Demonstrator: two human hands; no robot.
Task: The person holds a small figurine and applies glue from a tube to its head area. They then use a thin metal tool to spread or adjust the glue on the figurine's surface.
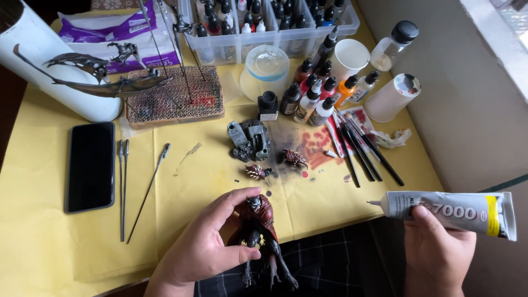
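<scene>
My left hand (206, 247) grips a dark painted miniature figure (258, 234) with a red cloak and a pale skull face, held at the table's near edge. My right hand (437, 250) holds a white tube of glue (448, 212), its nozzle pointing left toward the figure, off the table's right side. Two small spiky reddish parts (256, 172) (295, 158) lie on the yellow table cover (66, 242) just beyond the figure, next to a grey rocky base piece (250, 140).
A black phone (91, 165) and thin metal rods (124, 187) lie at left. Paint dropper bottles (316, 96), black brushes (363, 148), white cups (393, 96), a clear bin of bottles (264, 19) and a cardboard block (173, 96) with a winged model crowd the back.
</scene>
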